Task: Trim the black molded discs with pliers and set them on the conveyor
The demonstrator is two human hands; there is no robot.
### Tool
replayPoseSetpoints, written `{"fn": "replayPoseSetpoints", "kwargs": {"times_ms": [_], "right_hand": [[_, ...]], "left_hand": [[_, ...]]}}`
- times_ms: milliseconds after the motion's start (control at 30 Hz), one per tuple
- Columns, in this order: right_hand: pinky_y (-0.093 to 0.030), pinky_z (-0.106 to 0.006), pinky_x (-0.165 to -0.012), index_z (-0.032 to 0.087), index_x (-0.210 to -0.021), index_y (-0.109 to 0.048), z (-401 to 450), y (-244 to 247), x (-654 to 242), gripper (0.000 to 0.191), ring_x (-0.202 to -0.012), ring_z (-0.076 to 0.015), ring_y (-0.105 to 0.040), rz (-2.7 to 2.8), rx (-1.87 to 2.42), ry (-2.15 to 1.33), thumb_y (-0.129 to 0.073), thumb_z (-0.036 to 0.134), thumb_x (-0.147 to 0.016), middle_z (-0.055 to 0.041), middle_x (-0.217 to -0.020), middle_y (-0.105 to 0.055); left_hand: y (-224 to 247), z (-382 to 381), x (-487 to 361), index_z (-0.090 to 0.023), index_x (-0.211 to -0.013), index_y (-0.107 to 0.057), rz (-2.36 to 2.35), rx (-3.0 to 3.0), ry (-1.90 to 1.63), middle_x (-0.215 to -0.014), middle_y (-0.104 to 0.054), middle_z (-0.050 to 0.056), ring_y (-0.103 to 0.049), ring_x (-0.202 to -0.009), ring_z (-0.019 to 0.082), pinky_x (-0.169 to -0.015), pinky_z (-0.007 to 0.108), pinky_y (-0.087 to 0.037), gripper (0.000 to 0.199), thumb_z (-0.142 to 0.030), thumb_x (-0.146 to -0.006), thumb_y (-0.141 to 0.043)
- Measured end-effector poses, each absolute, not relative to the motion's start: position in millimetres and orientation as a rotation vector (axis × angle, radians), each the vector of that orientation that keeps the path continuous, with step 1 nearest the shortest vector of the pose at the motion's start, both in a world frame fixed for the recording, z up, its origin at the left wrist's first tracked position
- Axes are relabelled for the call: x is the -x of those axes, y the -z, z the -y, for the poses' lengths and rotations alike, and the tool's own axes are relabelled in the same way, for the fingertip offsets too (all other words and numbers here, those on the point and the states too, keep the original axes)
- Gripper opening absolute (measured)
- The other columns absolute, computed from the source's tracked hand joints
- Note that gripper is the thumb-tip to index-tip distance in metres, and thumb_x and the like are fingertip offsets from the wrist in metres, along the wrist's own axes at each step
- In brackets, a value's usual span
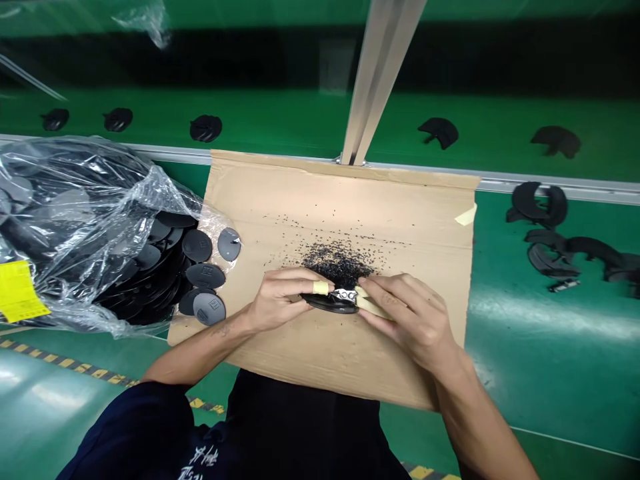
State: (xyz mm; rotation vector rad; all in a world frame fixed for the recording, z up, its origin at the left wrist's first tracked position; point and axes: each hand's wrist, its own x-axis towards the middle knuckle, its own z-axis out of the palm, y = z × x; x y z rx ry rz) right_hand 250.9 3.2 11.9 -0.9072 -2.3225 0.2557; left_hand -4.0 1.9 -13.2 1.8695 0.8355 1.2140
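My left hand (287, 293) grips a round black plastic disc (330, 305) by its left side; yellowish tape wraps one fingertip. In my right hand (407, 313) is a small pair of nippers (345, 295), whose metal jaws meet the disc's edge. Their handles are mostly covered by my fingers. Just beyond the disc lies a heap of tiny black plastic clippings (340, 260), scattered thinly outward. Both hands are above a cardboard sheet (300, 353).
At the left, a clear plastic bag (145, 180) spills many dark discs (197, 245) onto the cardboard. A yellow label (23, 291) sits on the bag. Curved black parts (537, 203) lie on the green table at right. A metal post (377, 83) rises behind the cardboard.
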Motion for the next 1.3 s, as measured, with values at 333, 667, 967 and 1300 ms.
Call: {"fn": "replayPoseSetpoints", "kwargs": {"times_ms": [333,667,967,1300], "right_hand": [[-0.062,-0.035,-0.076,0.018,-0.124,-0.066,-5,-8,-255,0.036,-0.091,-0.0208,-0.072,2.145,0.947,-0.5,-0.074,0.022,-0.089,-0.0106,-0.105,-0.075],[-0.053,-0.034,-0.074,0.018,-0.125,-0.063,-8,-11,-255,0.033,-0.085,-0.0207,-0.066,2.349,1.065,-0.058,-0.068,0.029,-0.095,-0.0098,-0.102,-0.075],[-0.051,-0.039,-0.086,0.02,-0.128,-0.062,19,-4,-290,0.036,-0.103,-0.0264,-0.065,2.39,1.352,-0.102,-0.051,0.041,-0.102,-0.0115,-0.112,-0.071],[-0.053,-0.05,-0.097,0.02,-0.134,-0.058,46,32,-310,0.042,-0.115,-0.033,-0.061,2.273,1.536,0.073,-0.048,0.045,-0.101,-0.0159,-0.116,-0.065]], "left_hand": [[8,0,2,-0.016,-0.11,-0.075,-0.86,-1.919,-1.22,-0.094,-0.077,0.009,-0.073,-0.086,0.016,-0.075,0.026,-0.06,0.024,-0.017,-0.086,-0.077],[7,2,-4,-0.018,-0.119,-0.073,-1.075,-1.821,-0.997,-0.103,-0.072,0.01,-0.068,-0.092,0.019,-0.08,0.03,-0.057,0.028,-0.027,-0.094,-0.066],[-11,-11,14,-0.014,-0.102,-0.077,-1.038,-0.986,-0.799,-0.09,-0.078,0.011,-0.074,-0.087,0.025,-0.08,0.038,-0.061,0.067,-0.073,-0.093,-0.046],[-45,-201,44,-0.018,-0.127,-0.067,-1.62,-2.278,-0.689,-0.132,-0.068,0.012,-0.061,-0.118,0.028,-0.107,0.044,-0.045,0.042,-0.04,-0.103,-0.04]]}}
